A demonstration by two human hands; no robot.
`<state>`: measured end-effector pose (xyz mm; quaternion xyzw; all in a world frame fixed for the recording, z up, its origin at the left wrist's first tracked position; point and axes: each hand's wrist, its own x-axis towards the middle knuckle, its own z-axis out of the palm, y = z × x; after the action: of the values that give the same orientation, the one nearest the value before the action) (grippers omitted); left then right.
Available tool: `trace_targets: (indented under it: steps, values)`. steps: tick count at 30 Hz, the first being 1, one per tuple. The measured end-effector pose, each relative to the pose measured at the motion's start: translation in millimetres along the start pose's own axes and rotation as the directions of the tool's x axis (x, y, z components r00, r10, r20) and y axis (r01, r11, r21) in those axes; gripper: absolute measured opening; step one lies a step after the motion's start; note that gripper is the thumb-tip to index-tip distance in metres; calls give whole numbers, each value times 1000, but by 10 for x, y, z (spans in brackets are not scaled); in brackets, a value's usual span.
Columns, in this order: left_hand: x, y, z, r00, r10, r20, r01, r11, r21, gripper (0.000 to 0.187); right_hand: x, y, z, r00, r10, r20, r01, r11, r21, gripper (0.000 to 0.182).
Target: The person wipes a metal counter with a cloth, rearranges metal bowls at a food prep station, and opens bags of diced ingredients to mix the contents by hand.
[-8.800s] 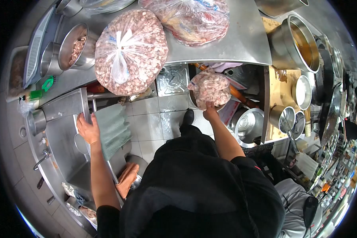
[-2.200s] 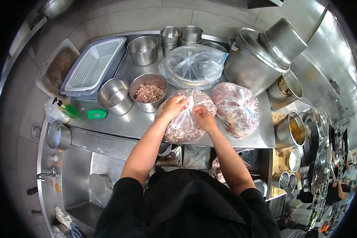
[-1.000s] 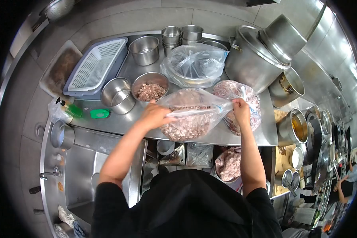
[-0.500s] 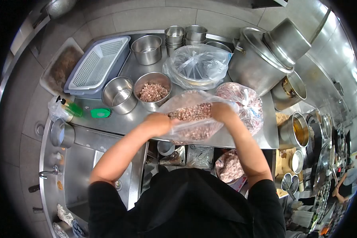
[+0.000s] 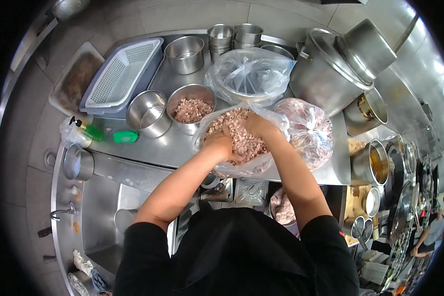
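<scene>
An opened clear plastic bag (image 5: 200,139) full of chopped pink meat (image 5: 238,129) lies at the counter's front edge. Both of my hands are inside it. My left hand (image 5: 223,146) is sunk in the pieces at the bag's left side, its fingers partly covered. My right hand (image 5: 259,125) reaches in from the right, its fingertips buried in the meat. Just behind the bag's left side stands a steel pot (image 5: 204,92) holding more chopped meat. A tied bag of meat (image 5: 311,130) touches the open bag on the right.
An empty steel pot (image 5: 148,114), a white basket (image 5: 125,69) and a bag-covered bowl (image 5: 249,76) stand on the counter (image 5: 133,153). A large lidded pot (image 5: 315,74) is at the back right. The sink (image 5: 98,207) lies front left. Far right, another person (image 5: 429,234) is partly visible.
Both hands have moved from the bag's rim down into the meat. The bag's mouth is now wide open, showing more of the pieces. The view has shifted slightly.
</scene>
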<state>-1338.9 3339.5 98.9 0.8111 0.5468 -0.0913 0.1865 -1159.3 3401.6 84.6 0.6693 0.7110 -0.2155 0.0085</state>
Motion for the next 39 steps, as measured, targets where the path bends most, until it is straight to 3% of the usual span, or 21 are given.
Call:
trace_targets:
  steps: [4,6,7,9,13,15,18,21,28,30,32,33,34,36,37,38,39]
  values:
    - [-19,116,-95,985,-79,151,85,996,-29,145,201,60,103,999,6,34,-9,996,92,77]
    - [6,149,-67,974,-135,181,155,983,-98,141,382,119,289,992,20,-126,-14,999,47,76]
    - [9,153,-44,973,-133,187,153,983,-100,141,415,163,322,992,23,-121,-17,999,47,76]
    - [27,130,14,981,-139,135,165,964,-208,137,394,167,278,984,-49,-174,67,993,99,76]
    - [35,36,212,992,-121,22,123,961,-249,137,435,174,326,992,-35,-121,42,998,56,75]
    - [12,-36,303,991,-77,-111,39,948,-316,131,766,438,756,939,-163,-302,195,977,79,69]
    - [-105,-78,248,988,-39,-152,-31,902,-431,123,281,167,431,929,-159,-334,150,987,-51,60]
    - [-108,-105,245,985,-36,-167,-38,905,-424,118,49,71,328,885,-221,-410,169,973,-159,51]
    - [174,-297,377,970,-54,-239,-77,859,-506,112,-317,53,294,826,-309,-471,227,948,-224,46]
    - [299,-310,284,977,-123,-173,-7,796,-605,111,-407,102,323,774,-349,-528,248,935,-254,46]
    - [452,-336,223,986,-73,-150,-39,774,-632,112,-565,94,339,741,-349,-573,248,936,-250,48]
    - [564,-329,226,993,-90,-76,16,740,-672,113,-651,80,328,707,-346,-617,246,938,-244,50]
    - [654,-309,255,995,-102,1,73,705,-705,115,-719,64,320,708,-343,-617,242,939,-244,50]
    - [682,-241,233,991,-130,25,116,761,-639,116,-857,-20,277,860,-202,-469,109,970,-217,68]
    - [761,-247,261,990,-143,8,117,773,-624,112,-878,-61,210,859,-199,-472,106,971,-217,68]
    - [826,-255,272,988,-157,-12,117,785,-609,107,-945,-202,17,961,-41,-275,15,995,-97,69]
    - [849,-257,279,988,-155,-6,119,787,-606,109,-972,-274,-93,994,102,-46,-102,995,2,70]
